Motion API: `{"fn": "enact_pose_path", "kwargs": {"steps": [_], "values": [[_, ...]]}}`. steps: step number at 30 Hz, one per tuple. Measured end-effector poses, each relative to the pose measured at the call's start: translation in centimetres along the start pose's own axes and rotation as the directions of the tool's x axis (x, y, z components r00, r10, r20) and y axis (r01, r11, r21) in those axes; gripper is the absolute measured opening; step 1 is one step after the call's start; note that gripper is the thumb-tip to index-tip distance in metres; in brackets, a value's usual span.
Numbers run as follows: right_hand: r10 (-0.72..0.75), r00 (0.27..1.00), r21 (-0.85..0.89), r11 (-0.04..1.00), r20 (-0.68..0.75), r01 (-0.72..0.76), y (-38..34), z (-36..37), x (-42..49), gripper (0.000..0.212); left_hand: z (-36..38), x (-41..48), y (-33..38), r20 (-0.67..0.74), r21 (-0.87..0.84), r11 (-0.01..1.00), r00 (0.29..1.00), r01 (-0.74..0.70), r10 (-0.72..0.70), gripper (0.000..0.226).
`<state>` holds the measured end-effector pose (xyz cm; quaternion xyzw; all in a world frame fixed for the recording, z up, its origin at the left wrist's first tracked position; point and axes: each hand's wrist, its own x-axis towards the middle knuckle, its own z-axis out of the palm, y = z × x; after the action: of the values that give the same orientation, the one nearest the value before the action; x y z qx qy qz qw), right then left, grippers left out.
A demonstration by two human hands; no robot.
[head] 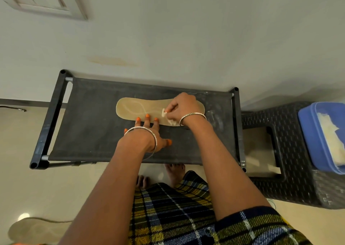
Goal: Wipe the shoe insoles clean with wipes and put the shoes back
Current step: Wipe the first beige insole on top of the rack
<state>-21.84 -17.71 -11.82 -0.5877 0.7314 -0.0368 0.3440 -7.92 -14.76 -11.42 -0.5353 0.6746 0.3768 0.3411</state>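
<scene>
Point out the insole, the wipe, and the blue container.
insole [130, 107]: head view, on its bare tan surface left of the hands.
wipe [164, 113]: head view, on the white wad at the right hand's fingertips.
blue container [306, 117]: head view, on its left rim.

We are inside a home, by all the signs: a low fabric-topped shoe rack [134, 147] stands against a plain painted wall [168, 29], a switch plate [43, 0] is set into that wall, and pale glossy floor tiles [28, 179] run beneath. A dark woven-pattern plastic stool [291, 179] carries a blue lidded tub [317, 132].
</scene>
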Motion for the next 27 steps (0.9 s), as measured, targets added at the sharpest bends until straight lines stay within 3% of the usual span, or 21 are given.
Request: {"fn": "enact_pose_path", "kwargs": {"steps": [2,3,6,8,10,13,14,15,18,20,22,25,27], "values": [[-0.015,0.994,-0.02,1.0,0.109,0.017,-0.39,0.16,-0.22,0.008,0.05,0.12,-0.05,-0.001,-0.002,1.0,1.0,-0.001,0.001,0.089],[-0.006,0.998,-0.015,1.0,0.066,0.007,-0.42,0.36,-0.1,0.007,0.06,0.15,-0.04,0.001,-0.001,1.0,1.0,-0.001,0.001,0.09],[0.071,0.967,0.059,0.997,-0.246,-0.058,-0.26,0.62,0.2,0.006,0.05,0.25,-0.02,0.002,-0.003,1.0,1.0,0.003,-0.003,0.09],[0.084,0.944,0.08,0.995,-0.319,-0.062,-0.2,0.54,0.16,0.007,-0.02,0.26,-0.11,0.003,-0.006,1.0,1.0,0.003,-0.003,0.09],[0.043,0.978,0.033,0.999,-0.206,-0.037,-0.31,0.27,0.18,0.009,-0.08,0.24,-0.11,0.006,-0.007,1.0,1.0,0.003,-0.002,0.089],[-0.009,0.997,-0.033,0.999,0.075,0.012,-0.92,0.12,-0.26,0.007,-0.11,0.04,-0.1,-0.004,-0.014,1.0,1.0,0.0,0.0,0.089],[-0.008,0.995,-0.029,1.0,0.095,0.011,-0.96,0.16,-0.31,0.007,-0.11,0.03,-0.07,-0.006,-0.017,1.0,1.0,-0.002,0.002,0.089],[0.002,0.999,-0.011,1.0,0.054,-0.002,-0.91,0.24,-0.2,0.007,-0.1,0.03,-0.05,-0.006,-0.02,1.0,1.0,-0.002,0.002,0.089],[0.072,0.964,0.066,0.996,-0.254,-0.057,-0.36,0.58,0.12,0.006,-0.09,0.15,-0.06,-0.003,-0.019,1.0,1.0,0.003,-0.003,0.09],[0.096,0.937,0.087,0.994,-0.335,-0.071,-0.21,0.53,0.14,0.007,-0.07,0.21,0.0,-0.002,-0.019,1.0,1.0,0.003,-0.004,0.09],[0.071,0.961,0.062,0.996,-0.267,-0.057,-0.25,0.42,0.19,0.009,-0.09,0.25,0.06,-0.005,-0.019,1.0,1.0,0.004,-0.004,0.09],[0.008,1.0,0.015,1.0,0.011,-0.009,-0.91,0.4,-0.02,0.009,-0.05,0.25,0.07,-0.013,-0.015,1.0,1.0,-0.001,0.001,0.09],[0.003,0.998,0.016,1.0,0.064,-0.004,-1.04,0.61,-0.07,0.007,-0.03,0.25,0.06,-0.012,-0.02,1.0,1.0,-0.003,0.003,0.09]]}}
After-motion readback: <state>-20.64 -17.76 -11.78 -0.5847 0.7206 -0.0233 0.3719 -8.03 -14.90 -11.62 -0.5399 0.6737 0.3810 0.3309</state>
